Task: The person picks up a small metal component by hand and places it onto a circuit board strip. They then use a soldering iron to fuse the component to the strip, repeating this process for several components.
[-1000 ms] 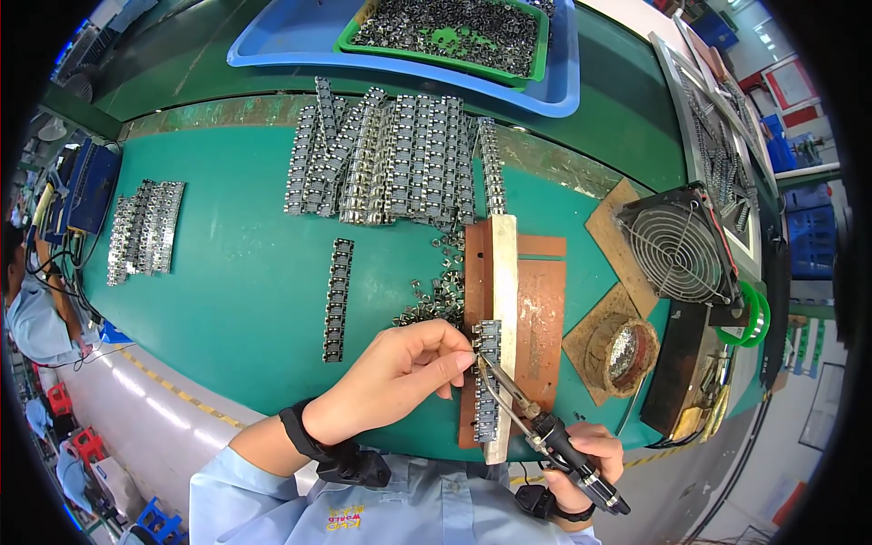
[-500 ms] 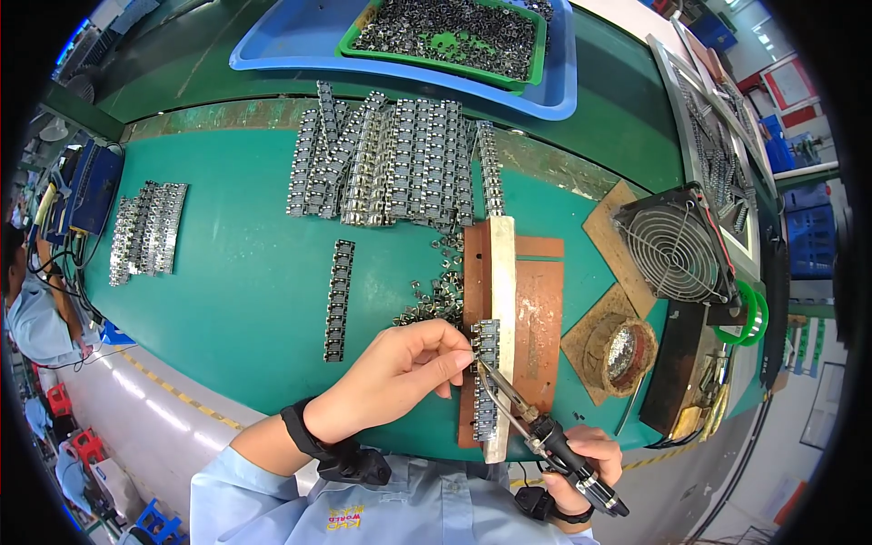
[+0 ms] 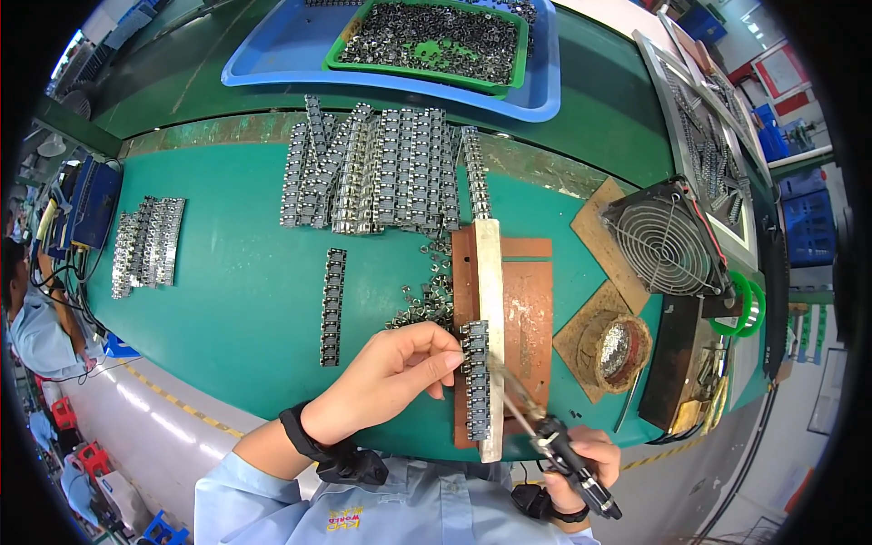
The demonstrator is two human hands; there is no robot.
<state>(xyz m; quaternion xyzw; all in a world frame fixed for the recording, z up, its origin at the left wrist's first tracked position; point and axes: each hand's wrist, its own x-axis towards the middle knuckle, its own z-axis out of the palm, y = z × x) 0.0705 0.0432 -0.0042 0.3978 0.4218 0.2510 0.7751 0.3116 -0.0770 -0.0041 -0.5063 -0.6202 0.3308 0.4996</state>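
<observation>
A strip of small grey circuit boards (image 3: 477,386) lies along the left side of a pale metal bar (image 3: 490,300), which is fixed on a brown board (image 3: 527,327). My left hand (image 3: 391,377) reaches to the strip's left edge, thumb and forefinger pinched together; whatever is between the fingertips is too small to make out. In my right hand (image 3: 590,463) is a soldering iron (image 3: 568,459) with a thin feed tube along it. Its tip, smeared by motion, points at the strip across the bar. Loose small metal parts (image 3: 431,295) are heaped just beyond my left hand.
Another strip (image 3: 332,309) lies alone on the green mat, below stacked strips (image 3: 391,173). Further stacked strips (image 3: 150,245) are at left. A green tray of parts (image 3: 518,73) sits inside a blue tray (image 3: 545,100). Rightward are a fan (image 3: 663,238), a round pot (image 3: 622,354) and a solder spool (image 3: 749,304).
The soldering iron's tip has drawn back from the strip toward the right and is now blurred. My left hand keeps its pinch at the strip. The whole view has shifted slightly.
</observation>
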